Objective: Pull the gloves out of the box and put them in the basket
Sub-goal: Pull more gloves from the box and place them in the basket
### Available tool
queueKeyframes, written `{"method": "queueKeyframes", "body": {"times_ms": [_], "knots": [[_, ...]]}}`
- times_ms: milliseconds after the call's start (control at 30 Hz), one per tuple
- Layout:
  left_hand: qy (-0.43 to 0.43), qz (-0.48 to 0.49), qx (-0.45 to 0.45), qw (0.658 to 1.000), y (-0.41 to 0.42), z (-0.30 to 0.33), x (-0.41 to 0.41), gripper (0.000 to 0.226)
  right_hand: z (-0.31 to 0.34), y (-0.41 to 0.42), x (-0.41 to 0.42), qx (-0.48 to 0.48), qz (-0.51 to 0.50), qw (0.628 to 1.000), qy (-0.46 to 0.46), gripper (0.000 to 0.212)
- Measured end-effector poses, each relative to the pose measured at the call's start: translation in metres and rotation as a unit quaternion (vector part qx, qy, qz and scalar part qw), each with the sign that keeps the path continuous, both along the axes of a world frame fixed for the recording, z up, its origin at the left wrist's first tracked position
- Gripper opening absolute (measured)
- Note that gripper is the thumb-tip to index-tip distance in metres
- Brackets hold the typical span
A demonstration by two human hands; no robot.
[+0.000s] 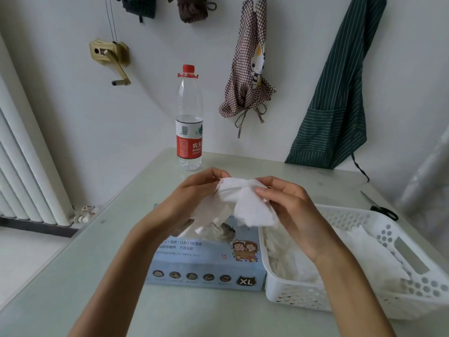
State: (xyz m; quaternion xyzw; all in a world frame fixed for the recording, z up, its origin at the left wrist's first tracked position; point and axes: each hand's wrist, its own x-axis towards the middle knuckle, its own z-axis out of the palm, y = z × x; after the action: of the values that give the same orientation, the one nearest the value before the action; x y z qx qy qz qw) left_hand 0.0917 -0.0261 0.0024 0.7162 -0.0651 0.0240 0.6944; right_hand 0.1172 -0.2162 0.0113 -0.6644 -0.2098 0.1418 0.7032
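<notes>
A light-blue glove box [206, 266] marked XL lies flat on the table, with thin clear gloves poking from its top slot [213, 229]. Above the box, my left hand [194, 193] and my right hand [289, 203] together pinch a crumpled white glove [245, 203] by its upper edge. The glove hangs between them, a little left of the white perforated basket [364, 305]. Several white gloves [359, 254] lie in the basket, which touches the box's right end.
A water bottle [189, 117] with a red cap stands at the table's far edge. Black-handled scissors [381, 207] lie beyond the basket at the right. Aprons [337, 93] hang on the wall behind. A radiator [26, 171] stands at the left.
</notes>
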Motion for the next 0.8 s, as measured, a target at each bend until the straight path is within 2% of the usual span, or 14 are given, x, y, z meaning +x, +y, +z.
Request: {"method": "queueKeyframes", "body": {"times_ms": [33, 100, 167, 233, 333, 400, 467, 533, 600, 733, 800], "knots": [[0.037, -0.009, -0.036, 0.999, -0.004, 0.001, 0.001, 0.026, 0.000, 0.002, 0.000, 0.024, 0.007, 0.999, 0.036, 0.013], [0.089, -0.037, -0.024, 0.995, -0.008, -0.001, 0.003, 0.025, -0.003, 0.006, 0.000, 0.016, 0.001, 0.996, 0.091, 0.018], [0.090, -0.059, 0.054, 0.993, -0.004, -0.003, 0.003, 0.044, -0.007, 0.002, 0.002, -0.035, -0.012, 0.995, 0.096, 0.027], [0.040, -0.058, 0.140, 0.988, -0.002, -0.003, 0.001, 0.048, -0.007, -0.007, 0.004, -0.069, 0.011, 0.994, 0.086, 0.042], [0.014, -0.060, 0.159, 0.985, 0.002, -0.007, 0.001, 0.039, -0.003, -0.016, 0.002, -0.145, 0.054, 0.987, 0.037, 0.045], [0.024, -0.060, 0.136, 0.989, 0.003, -0.007, 0.001, 0.037, -0.001, -0.018, 0.002, -0.177, 0.019, 0.984, -0.022, 0.030], [0.017, -0.056, 0.140, 0.988, 0.005, -0.006, 0.001, 0.028, 0.000, -0.022, 0.004, -0.160, -0.045, 0.984, -0.060, 0.018], [-0.009, -0.053, 0.151, 0.987, 0.005, -0.007, 0.000, 0.018, 0.003, -0.028, 0.006, -0.136, -0.107, 0.980, -0.103, 0.035], [-0.025, -0.045, 0.151, 0.987, 0.003, -0.005, -0.001, 0.020, 0.007, -0.036, 0.005, -0.144, -0.135, 0.969, -0.146, 0.055], [-0.033, -0.061, 0.152, 0.986, -0.007, -0.006, 0.001, 0.036, 0.011, -0.053, 0.005, -0.168, -0.100, 0.969, -0.149, 0.060], [-0.042, -0.036, 0.146, 0.988, -0.014, -0.008, 0.004, 0.035, 0.017, -0.059, 0.001, -0.175, -0.076, 0.973, -0.131, 0.050]]}}
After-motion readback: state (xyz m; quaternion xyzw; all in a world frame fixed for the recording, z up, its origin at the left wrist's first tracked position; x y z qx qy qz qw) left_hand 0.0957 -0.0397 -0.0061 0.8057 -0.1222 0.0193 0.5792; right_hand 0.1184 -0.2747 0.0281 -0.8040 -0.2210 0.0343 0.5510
